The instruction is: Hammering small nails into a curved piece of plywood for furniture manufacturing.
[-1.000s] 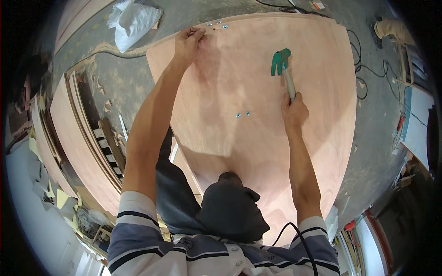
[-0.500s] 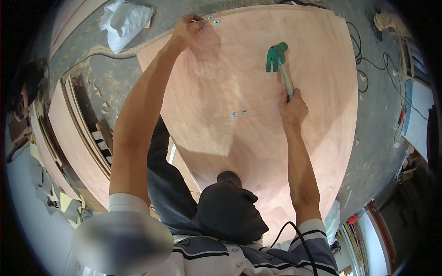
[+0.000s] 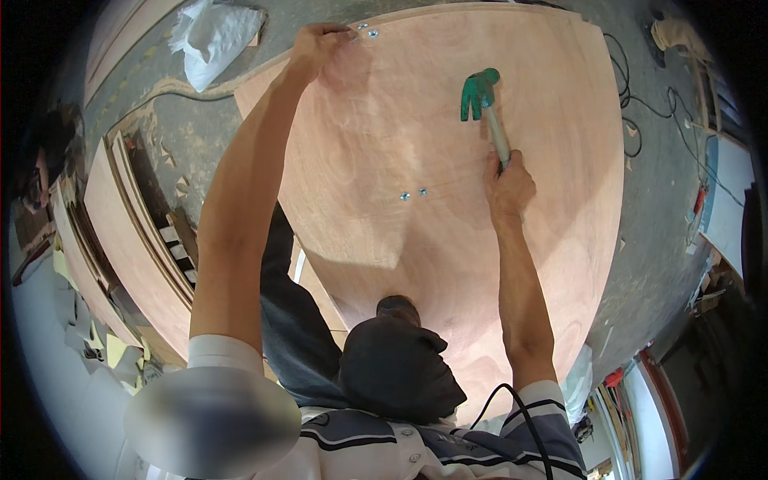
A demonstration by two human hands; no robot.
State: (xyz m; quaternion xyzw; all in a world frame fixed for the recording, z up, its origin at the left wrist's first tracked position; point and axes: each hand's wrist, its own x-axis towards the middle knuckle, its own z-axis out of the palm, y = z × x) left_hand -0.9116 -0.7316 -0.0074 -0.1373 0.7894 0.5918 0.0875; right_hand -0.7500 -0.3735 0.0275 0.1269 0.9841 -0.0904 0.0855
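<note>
Claw hammer (image 3: 494,125) gripped by handle in right hand (image 3: 510,189), over plywood panel (image 3: 448,256), nearer right edge; long axis near-to-far, head toward far edge, claw leftward. Left hand (image 3: 317,48) placed at far-left edge; grasp can't be told.

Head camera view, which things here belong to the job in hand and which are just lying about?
Apparently in use:
Green-headed claw hammer, in the right hand
Plywood sheet
Small silver metal fittings on that sheet, two beside the left hand

Apparently just lying about:
White sack on the floor
Wood scraps
Wooden panels at left
</note>
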